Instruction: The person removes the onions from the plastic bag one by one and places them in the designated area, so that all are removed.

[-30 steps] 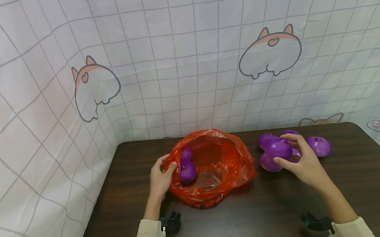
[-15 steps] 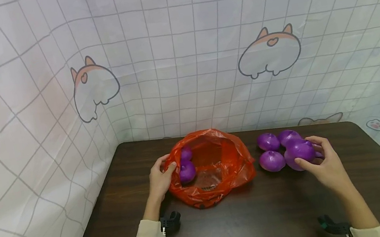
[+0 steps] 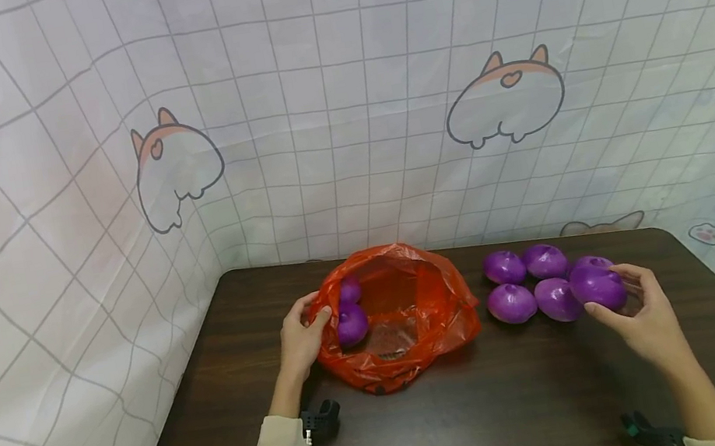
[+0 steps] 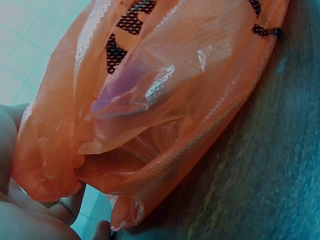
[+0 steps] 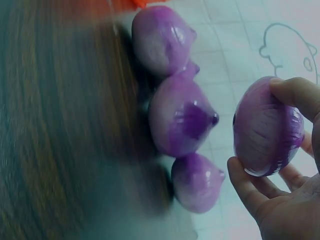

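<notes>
My left hand (image 3: 299, 339) pinches the left rim of a red plastic bag (image 3: 448, 318), whose mouth gapes upward. Two purple onions (image 3: 351, 324) lie inside at its left side. In the left wrist view, purple shows through the thin bag (image 4: 200, 65). My right hand (image 3: 655, 327) grips another purple onion (image 3: 601, 289) between thumb and fingers, at the right end of a group of onions. The right wrist view has this held onion (image 5: 265, 130) apart from the onions on the table, and part of it is covered by the fingers.
Several purple onions (image 3: 511, 304) stand close together in two rows, right of the bag on the dark wooden table (image 3: 421, 433). A white grid-patterned cloth (image 3: 343, 138) with cartoon dogs hangs behind and beside the table. Each wrist wears a black strap (image 3: 322, 420).
My right hand has moved rightward with the onion, from over the left of the group to its right end. The left hand and bag have stayed still.
</notes>
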Motion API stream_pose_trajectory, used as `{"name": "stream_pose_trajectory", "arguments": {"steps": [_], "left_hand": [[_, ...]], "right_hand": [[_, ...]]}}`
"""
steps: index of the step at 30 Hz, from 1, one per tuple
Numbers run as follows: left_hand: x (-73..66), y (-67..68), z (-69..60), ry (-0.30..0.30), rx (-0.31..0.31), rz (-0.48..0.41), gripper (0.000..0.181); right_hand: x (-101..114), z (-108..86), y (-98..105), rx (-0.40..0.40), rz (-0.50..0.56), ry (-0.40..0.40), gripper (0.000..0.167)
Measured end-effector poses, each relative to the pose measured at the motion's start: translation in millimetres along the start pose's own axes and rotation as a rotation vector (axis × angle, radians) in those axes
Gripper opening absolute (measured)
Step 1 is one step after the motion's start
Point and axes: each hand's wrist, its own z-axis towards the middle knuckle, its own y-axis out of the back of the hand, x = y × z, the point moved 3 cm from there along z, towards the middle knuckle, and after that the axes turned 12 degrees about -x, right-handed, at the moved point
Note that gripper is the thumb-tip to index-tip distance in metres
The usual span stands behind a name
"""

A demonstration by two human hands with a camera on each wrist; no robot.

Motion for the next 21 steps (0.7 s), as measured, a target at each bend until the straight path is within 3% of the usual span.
{"name": "stream_pose_trajectory", "arguments": {"steps": [10,21], "left_hand": [[-0.4,0.4,-0.6,-0.006,-0.001,-0.008,0.039],[-1.1,0.2,-0.6,-0.014,-0.006,-0.016,0.039]], "right_hand": [[-19,-1.5,8,0.016,-0.021,-0.087,0.081],[-36,-0.5,12,0.036,-0.058,-0.082,0.082]]}}
